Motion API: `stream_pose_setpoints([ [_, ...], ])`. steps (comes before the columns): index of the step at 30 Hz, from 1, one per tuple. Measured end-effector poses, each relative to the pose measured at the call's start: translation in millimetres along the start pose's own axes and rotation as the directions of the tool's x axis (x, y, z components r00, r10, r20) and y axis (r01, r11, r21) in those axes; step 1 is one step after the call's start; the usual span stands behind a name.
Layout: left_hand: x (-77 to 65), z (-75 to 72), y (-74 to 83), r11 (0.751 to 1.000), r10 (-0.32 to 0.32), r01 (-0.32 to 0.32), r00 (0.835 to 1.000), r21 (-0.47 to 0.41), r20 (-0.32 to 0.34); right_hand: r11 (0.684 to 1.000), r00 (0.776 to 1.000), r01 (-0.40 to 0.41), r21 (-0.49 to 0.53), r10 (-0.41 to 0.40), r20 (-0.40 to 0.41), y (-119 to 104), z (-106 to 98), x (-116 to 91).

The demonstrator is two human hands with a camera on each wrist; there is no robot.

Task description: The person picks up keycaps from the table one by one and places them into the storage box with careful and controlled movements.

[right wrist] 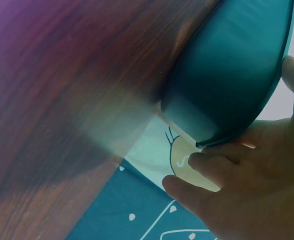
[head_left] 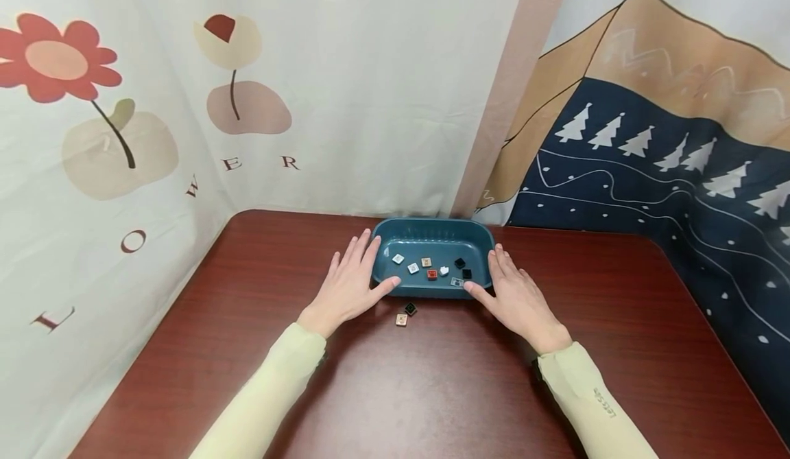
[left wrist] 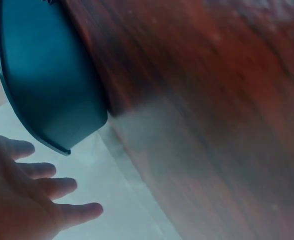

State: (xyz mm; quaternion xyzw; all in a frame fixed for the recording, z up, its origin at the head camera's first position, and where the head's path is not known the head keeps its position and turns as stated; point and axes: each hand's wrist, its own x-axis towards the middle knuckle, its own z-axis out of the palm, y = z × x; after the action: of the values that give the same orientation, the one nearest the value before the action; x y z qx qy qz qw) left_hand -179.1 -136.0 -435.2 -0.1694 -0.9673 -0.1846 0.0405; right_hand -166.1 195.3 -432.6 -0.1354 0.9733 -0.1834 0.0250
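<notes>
A teal plastic basin (head_left: 432,293) stands near the back edge of the table. Several small square keycap-like pieces lie in it: white, beige, black, clear and one red piece (head_left: 432,274). My left hand (head_left: 348,282) is at its left end, fingers extended and spread, thumb over the front rim. At the right end, my right hand (head_left: 520,300) lies along the side with its thumb by the front corner. In the right wrist view, the fingers (right wrist: 202,197) lean beside the basin wall (right wrist: 227,75), thumb at the rim.
A black piece (head_left: 411,309) and a beige piece (head_left: 402,320) lie on the brown table (head_left: 395,390) in front of the basin. A white flower-print curtain (head_left: 370,102) hangs behind, and a navy cloth with trees (head_left: 617,178) borders the right side.
</notes>
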Motion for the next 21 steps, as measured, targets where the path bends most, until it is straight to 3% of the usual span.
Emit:
stream_pose_setpoints([
  [13, -0.6, 3.3, -4.2, 1.000, -0.023, 0.024, 0.998, -0.007, 0.051, 0.999, 1.000, -0.002, -0.052, 0.002, -0.001, 0, -2, 2],
  [21, -1.2, 4.3, -4.7, 0.999, -0.034, 0.035, 0.997, -0.018, 0.069, 0.995, 0.991, 0.083, -0.056, -0.088, -0.097, -12, -3, -4],
])
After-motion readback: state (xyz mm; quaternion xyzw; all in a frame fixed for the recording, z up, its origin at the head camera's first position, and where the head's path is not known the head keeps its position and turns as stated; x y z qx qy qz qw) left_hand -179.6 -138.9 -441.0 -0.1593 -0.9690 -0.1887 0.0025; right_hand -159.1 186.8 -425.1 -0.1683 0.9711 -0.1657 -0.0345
